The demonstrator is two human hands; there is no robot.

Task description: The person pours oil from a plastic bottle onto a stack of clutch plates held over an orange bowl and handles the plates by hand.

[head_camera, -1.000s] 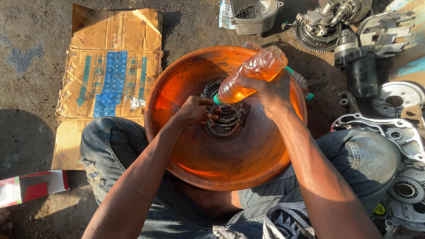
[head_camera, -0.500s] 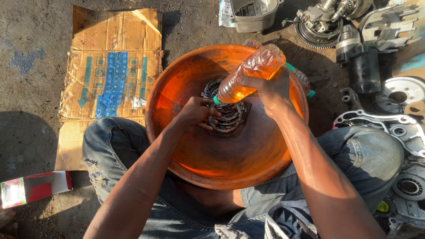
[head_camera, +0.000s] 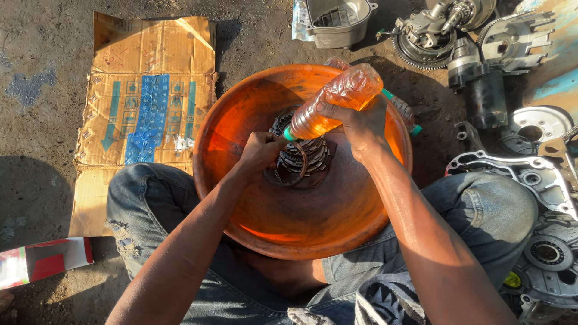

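Ground of packed dirt [head_camera: 36, 54] carries everything here, with a flattened cardboard sheet [head_camera: 144, 102] to the left and engine casings [head_camera: 530, 180] and a grey tub [head_camera: 337, 21] to the right and above. Between the seated person's knees sits a wide orange basin [head_camera: 265, 210], its floor wet and glossy. At the bottom of the basin lies a stack of toothed metal clutch plates [head_camera: 304, 153], touching the basin floor. Over them the right hand [head_camera: 358, 123] has its fingers wrapped around a clear plastic bottle [head_camera: 334, 99] of amber liquid, tilted neck-down with its green cap end just above the plates. The left hand [head_camera: 259, 153] has its fingers curled closed on the edge of the stack. By my judgement the wash is under way: the bottle is mostly full and the plates are not yet separated.
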